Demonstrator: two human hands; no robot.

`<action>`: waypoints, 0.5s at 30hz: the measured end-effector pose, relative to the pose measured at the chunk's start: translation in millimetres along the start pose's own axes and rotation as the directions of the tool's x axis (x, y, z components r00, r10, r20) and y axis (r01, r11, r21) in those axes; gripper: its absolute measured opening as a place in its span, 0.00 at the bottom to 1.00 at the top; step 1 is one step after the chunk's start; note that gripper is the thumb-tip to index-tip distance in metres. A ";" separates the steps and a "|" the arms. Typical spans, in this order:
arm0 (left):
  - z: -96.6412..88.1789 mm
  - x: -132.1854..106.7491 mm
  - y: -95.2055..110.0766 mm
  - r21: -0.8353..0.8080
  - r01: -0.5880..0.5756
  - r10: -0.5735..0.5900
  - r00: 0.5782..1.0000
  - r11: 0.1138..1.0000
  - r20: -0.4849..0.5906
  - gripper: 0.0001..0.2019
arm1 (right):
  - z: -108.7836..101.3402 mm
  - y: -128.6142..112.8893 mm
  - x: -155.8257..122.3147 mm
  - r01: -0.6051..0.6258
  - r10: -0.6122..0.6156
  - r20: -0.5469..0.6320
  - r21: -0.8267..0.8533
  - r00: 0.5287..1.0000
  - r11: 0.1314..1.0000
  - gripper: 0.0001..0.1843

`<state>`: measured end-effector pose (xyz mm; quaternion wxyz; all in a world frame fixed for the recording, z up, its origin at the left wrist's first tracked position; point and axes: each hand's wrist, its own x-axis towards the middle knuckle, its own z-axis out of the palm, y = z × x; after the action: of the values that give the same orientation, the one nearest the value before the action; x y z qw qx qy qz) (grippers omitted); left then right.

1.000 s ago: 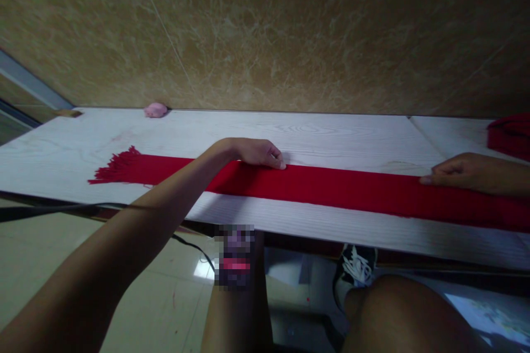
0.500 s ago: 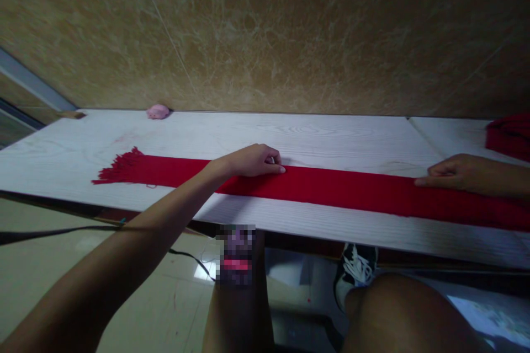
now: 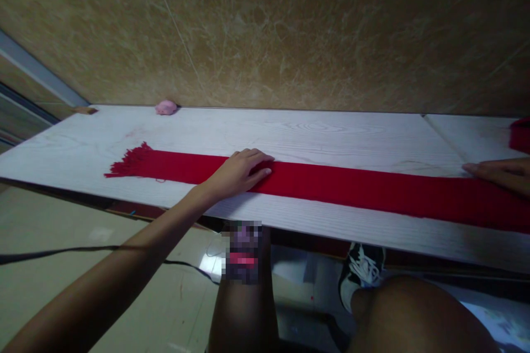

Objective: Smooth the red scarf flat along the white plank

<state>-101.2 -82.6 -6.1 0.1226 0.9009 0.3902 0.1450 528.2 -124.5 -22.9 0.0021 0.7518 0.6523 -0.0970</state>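
A long red scarf [image 3: 351,187] lies stretched flat along the white wooden table [image 3: 290,132], its fringe [image 3: 128,162] at the left end. My left hand [image 3: 240,171] rests palm down on the scarf near its middle, fingers stretched out flat. My right hand [image 3: 499,172] lies at the right edge of the view, fingers extended on the scarf's far edge, partly cut off by the frame.
A small pink lump [image 3: 166,107] sits at the back of the table against the brown marbled wall. More red cloth [image 3: 520,135] lies at the far right. Below the table edge are my knees, a black-and-white shoe [image 3: 360,276] and a dark cable on the floor.
My left hand went from curled fingertips at the scarf's far edge to lying flat on it. My right hand slid to the right. The view shifted slightly.
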 end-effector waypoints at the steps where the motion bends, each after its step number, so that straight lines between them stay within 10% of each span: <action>1: -0.6 -2.7 0.0 0.002 0.006 -0.006 1.000 1.000 0.011 0.19 | 2.5 6.1 0.7 -0.029 0.029 0.016 0.044 0.999 0.999 0.46; 15: -36.2 -47.6 -46.7 0.158 0.343 -0.363 0.924 0.926 0.120 0.34 | 18.1 12.3 -9.7 -0.264 0.269 -0.046 0.093 0.962 0.960 0.53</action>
<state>-176.4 -82.8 4.0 0.1145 0.8300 0.5452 0.0270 536.5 -138.3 -40.8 -0.0361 0.8348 0.5399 -0.1017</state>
